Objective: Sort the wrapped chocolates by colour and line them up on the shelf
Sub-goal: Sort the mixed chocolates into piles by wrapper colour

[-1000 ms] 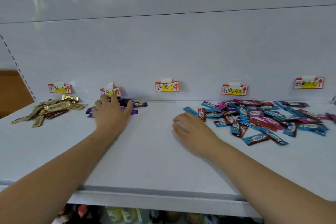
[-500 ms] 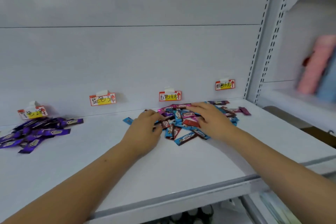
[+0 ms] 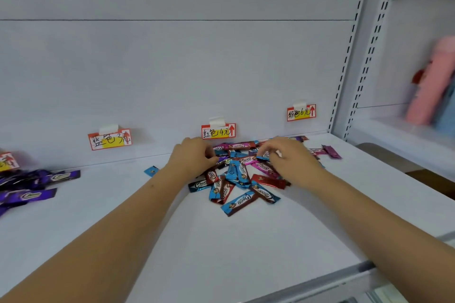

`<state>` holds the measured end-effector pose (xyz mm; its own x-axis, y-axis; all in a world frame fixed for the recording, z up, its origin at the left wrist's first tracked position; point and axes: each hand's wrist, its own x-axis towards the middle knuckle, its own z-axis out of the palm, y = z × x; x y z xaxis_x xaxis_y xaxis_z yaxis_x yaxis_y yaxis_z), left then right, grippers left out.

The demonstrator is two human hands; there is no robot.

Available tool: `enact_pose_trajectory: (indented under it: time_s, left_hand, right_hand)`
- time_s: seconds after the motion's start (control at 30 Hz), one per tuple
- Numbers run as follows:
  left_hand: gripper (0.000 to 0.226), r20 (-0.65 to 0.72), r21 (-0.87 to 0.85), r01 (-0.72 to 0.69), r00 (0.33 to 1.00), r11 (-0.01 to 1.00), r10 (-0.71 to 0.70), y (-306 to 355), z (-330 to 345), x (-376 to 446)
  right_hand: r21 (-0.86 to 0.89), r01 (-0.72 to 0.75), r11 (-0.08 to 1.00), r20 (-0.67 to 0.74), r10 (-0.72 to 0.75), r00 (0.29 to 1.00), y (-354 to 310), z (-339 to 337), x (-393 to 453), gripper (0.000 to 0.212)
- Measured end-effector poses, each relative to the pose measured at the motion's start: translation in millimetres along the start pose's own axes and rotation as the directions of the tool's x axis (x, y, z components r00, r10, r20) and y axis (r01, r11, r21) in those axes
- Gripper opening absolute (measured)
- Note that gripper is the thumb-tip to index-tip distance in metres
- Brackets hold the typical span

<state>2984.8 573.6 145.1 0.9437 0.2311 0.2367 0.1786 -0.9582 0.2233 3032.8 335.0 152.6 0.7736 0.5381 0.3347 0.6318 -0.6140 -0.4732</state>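
My left hand [image 3: 190, 158] and right hand [image 3: 290, 158] curl into the pile [image 3: 240, 174], hiding wrappers beneath; what each grasps, I cannot tell.

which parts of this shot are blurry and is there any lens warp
Head view: the pink bottle on the side shelf at far right is smeared; the purple chocolates at left are soft; the mixed pile reads sharp. Wide-angle warp bends the shelf upright.

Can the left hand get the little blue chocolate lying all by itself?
Probably yes. The blue chocolate lies alone on the shelf, just left of the left hand, with nothing between them. That hand is busy in the mixed pile, so it would have to leave it first.
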Motion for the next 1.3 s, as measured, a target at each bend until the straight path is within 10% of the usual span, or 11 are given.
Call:
enact_pose_trajectory:
  time_s: [0.3,0.6,1.1,1.3]
  left_hand:
    - [0.020,-0.042,-0.169,0.073,0.996,0.983,-0.081,1.3,14.2,8.5]
    - [0.018,-0.219,0.086,0.000,0.975,0.996,0.019,2.8,9.7,3.9]
    - [0.027,-0.151,-0.025,-0.085,0.985,0.996,0.080,0.2,11.9,5.6]
    - [0.029,-0.261,-0.403,0.019,0.956,0.915,-0.135,3.7,1.9,-0.5]
  right_hand:
    - [0.046,-0.258,0.965,-0.363,0.257,0.896,40.9,-13.4,12.0,0.030]
    - [-0.201,-0.053,0.978,0.214,0.097,0.972,26.9,1.8,6.8,0.038]
    - [-0.040,-0.051,0.998,0.246,0.059,0.967,13.2,-0.6,14.8,0.017]
    - [0.133,-0.117,0.984,0.111,0.103,0.988,11.7,-3.7,28.2,0.012]
